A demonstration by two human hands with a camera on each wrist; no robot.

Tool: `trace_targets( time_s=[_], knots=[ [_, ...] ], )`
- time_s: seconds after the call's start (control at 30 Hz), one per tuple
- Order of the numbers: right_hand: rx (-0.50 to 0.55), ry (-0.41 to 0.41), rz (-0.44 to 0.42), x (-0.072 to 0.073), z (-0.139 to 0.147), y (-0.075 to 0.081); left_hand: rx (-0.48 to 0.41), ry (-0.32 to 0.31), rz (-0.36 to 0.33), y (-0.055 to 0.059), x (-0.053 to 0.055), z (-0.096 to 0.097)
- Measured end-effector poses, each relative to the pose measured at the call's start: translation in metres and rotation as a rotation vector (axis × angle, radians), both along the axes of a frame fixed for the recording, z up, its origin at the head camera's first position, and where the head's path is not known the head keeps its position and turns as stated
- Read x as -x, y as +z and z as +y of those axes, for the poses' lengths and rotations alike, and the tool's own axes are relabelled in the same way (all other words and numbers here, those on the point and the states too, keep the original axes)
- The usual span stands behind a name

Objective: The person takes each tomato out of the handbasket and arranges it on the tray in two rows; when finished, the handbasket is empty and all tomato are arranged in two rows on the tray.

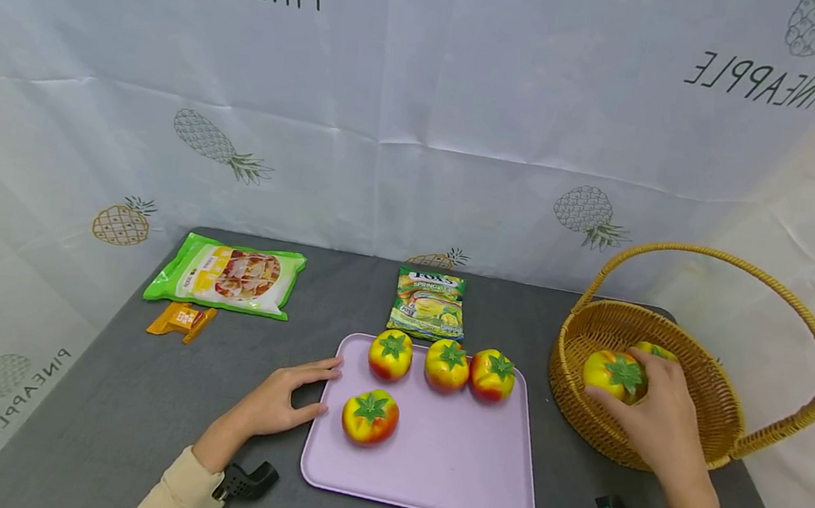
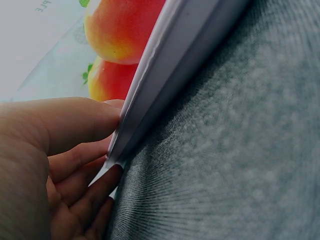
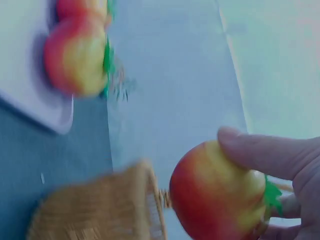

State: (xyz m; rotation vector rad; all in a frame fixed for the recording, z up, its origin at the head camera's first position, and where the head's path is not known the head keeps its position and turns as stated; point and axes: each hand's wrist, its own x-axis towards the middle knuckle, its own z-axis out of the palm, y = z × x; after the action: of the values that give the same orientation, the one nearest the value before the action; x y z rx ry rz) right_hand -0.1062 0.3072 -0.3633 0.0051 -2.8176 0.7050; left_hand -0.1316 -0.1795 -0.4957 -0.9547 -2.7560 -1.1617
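Observation:
My right hand (image 1: 661,409) holds a yellow-and-red persimmon (image 3: 215,192) with a green leafy top over the wicker basket (image 1: 726,399). Another persimmon (image 1: 656,349) shows partly inside the basket behind that hand. On the left, my left hand (image 1: 281,399) rests its fingertips against the side of the lilac tray (image 1: 458,469), thumb and fingers spread apart. Three persimmons (image 1: 390,355) sit along the tray's far edge, two of them side by side. A single persimmon (image 1: 369,417) lies nearer my left hand. In the left wrist view, the thumb touches the tray rim (image 2: 142,95).
Behind the tray lies a green-and-yellow candy packet (image 1: 429,305). A larger green food bag (image 1: 227,275) and a small orange wrapped snack (image 1: 181,320) are at the left. The basket's tall handle (image 1: 774,283) arches up at the right. A pineapple-print cloth (image 1: 427,80) hangs behind the table.

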Motion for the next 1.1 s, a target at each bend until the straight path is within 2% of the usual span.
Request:
trace_targets(
  time_s=[0.23,0.43,0.6,0.87,1.1],
  knots=[
    [0.066,0.083,0.088,-0.006,-0.042,-0.01,0.001,0.005,-0.004,0.001,-0.001,0.0],
    [0.114,0.149,0.092,-0.012,-0.074,-0.025,0.001,0.004,-0.003,0.002,-0.001,0.0],
    [0.141,0.218,0.115,-0.016,-0.098,-0.043,0.0,0.002,-0.008,0.002,-0.001,0.0],
    [0.151,0.314,0.104,-0.022,-0.127,-0.07,-0.002,0.003,-0.01,0.002,-0.001,0.0],
    [0.149,0.43,0.065,-0.028,-0.145,-0.085,-0.003,0.002,-0.013,0.002,-0.001,0.001]
  ],
)
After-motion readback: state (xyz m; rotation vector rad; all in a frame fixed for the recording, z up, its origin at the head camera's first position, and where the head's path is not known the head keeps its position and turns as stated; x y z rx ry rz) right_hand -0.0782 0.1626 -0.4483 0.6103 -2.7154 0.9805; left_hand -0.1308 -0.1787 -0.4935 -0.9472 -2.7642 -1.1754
